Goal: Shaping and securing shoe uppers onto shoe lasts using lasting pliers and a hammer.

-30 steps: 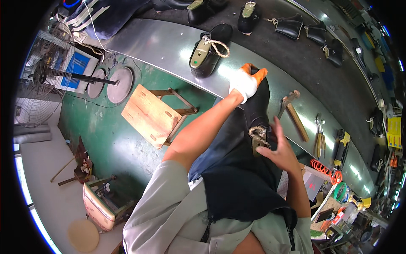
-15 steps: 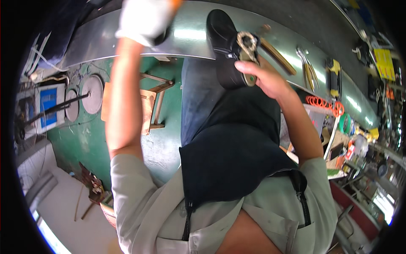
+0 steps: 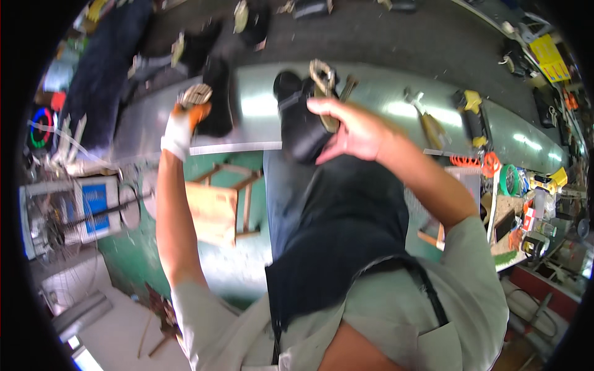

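A black shoe (image 3: 298, 127) stands over the near edge of the metal bench, in front of my lap. A loop of beige rope (image 3: 322, 75) sits at its opening. My right hand (image 3: 356, 131) holds the shoe from the right, thumb across the opening and fingers lower at the heel end. My left hand (image 3: 185, 120), in a white glove with orange fingers, is at the left beside another black shoe (image 3: 218, 102). A striped beige patch shows at its fingertips. Blur hides whether the left fingers grip this shoe.
A hammer (image 3: 348, 88), pliers (image 3: 427, 120) and a yellow-and-black tool (image 3: 473, 114) lie to the right on the bench (image 3: 257, 102). Several black shoes (image 3: 252, 25) stand on the dark belt (image 3: 371, 37) beyond. A wooden stool (image 3: 213, 210) is below on the left.
The view has shifted, showing more of the belt. My left hand has come down and nearer, beside the left shoe. My right fingers are spread wider around the held shoe.
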Available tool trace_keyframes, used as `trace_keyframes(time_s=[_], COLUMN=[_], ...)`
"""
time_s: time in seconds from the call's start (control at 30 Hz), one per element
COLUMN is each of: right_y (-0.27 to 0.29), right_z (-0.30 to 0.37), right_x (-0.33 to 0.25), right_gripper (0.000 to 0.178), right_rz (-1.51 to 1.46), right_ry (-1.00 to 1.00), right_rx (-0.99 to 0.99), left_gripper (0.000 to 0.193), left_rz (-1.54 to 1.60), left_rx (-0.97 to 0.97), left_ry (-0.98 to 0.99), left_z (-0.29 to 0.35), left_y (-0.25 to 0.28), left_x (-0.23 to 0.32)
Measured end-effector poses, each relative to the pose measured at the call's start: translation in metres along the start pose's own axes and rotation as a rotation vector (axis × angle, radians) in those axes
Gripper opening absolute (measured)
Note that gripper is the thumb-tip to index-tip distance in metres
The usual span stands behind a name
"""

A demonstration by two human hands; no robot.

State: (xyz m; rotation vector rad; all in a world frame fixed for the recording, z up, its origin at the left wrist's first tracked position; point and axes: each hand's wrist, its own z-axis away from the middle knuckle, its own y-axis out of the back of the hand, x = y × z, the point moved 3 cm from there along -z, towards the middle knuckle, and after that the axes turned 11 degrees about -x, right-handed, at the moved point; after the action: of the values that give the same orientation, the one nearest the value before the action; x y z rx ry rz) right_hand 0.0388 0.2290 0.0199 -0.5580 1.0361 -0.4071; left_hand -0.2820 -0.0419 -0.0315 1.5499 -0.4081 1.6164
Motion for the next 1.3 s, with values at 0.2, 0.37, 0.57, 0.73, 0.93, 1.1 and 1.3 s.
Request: trace_keyframes(time_s=[0.2, 0.37, 0.57, 0.73, 0.93, 1.1, 1.3], right_y=[0.071, 0.151, 0.3, 0.471, 0.373, 0.32, 0.447], right_z=[0.06, 0.115, 0.177, 0.176, 0.216, 0.117, -0.028], right_x=[-0.048, -0.113, -0.177, -0.15, -0.202, -0.276, -0.323], right_gripper=[0.071, 0.051, 0.083, 0.097, 0.051, 0.04, 0.064], right_rz=[-0.227, -0.023, 0.42, 0.555, 1.289, 1.462, 1.378], right_ry=[0.182, 0.404, 0.332, 0.163, 0.045, 0.325, -0.026], right_rx=[-0.041, 0.308, 0.89, 1.42, 1.382, 1.094, 1.273], left_gripper=[0.034, 0.039, 0.053, 0.099, 0.076, 0.078, 0.107], left_rz=[0.689, 0.022, -0.102, -0.386, -0.602, -1.213, -1.076], left_rx=[0.055, -0.343, -0.238, -0.462, -0.506, 0.092, 0.251], left_ry=[0.117, -0.2, -0.307, -0.299, -0.488, -0.26, 0.182], left_z=[0.01, -0.126, -0.261, -0.318, -0.332, -0.379, -0.406], left_y=[-0.105, -0.226, -0.456, -0.608, -0.527, -0.388, -0.324], left_x=[0.076, 0.144, 0.264, 0.256, 0.234, 0.216, 0.137])
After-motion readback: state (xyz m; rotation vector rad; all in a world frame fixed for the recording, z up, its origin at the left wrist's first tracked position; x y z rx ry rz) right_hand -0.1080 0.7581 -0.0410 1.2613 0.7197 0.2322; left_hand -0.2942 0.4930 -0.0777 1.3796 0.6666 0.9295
